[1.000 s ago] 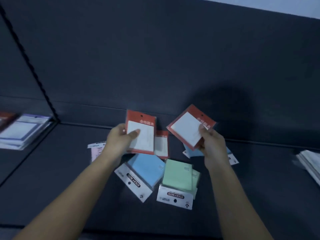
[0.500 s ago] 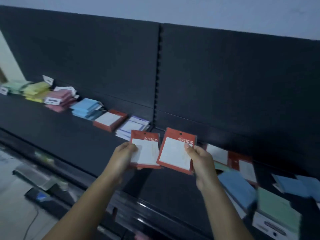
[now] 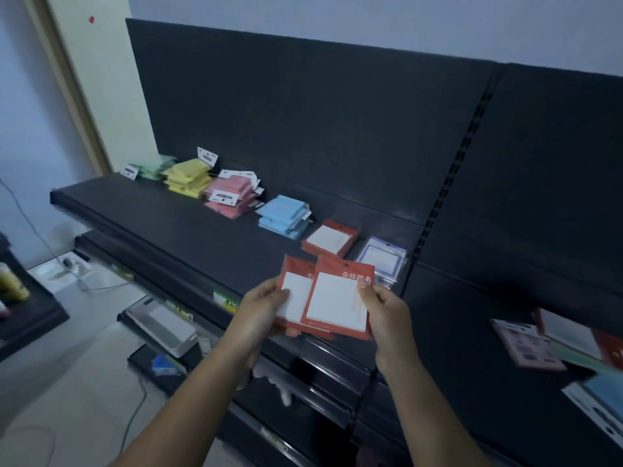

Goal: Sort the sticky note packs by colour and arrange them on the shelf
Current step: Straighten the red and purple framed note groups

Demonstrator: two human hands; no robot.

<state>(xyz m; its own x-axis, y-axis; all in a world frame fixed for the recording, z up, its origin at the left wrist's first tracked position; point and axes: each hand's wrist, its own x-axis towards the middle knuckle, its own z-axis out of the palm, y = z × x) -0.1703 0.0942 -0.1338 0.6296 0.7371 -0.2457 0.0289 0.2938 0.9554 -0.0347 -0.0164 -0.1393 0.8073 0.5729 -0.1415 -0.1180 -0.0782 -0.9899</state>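
L grip (image 3: 266, 310) pinches rear red pack (image 3: 295, 294), R grip (image 3: 387, 310) front red pack (image 3: 337, 305); overlapping, hang-holes up, long axes near-upright.

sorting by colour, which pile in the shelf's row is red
The flat red-framed pile of white sticky notes, between the light blue stack and the purple-bordered packs; the row's only red one.

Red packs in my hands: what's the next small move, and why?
Probably reach forward and lay both on the red pile on the shelf. The left hand grips the left red pack, the right hand grips the right red pack overlapping it, and the matching pile sits just ahead, between the blue pile and the purple-framed pile.
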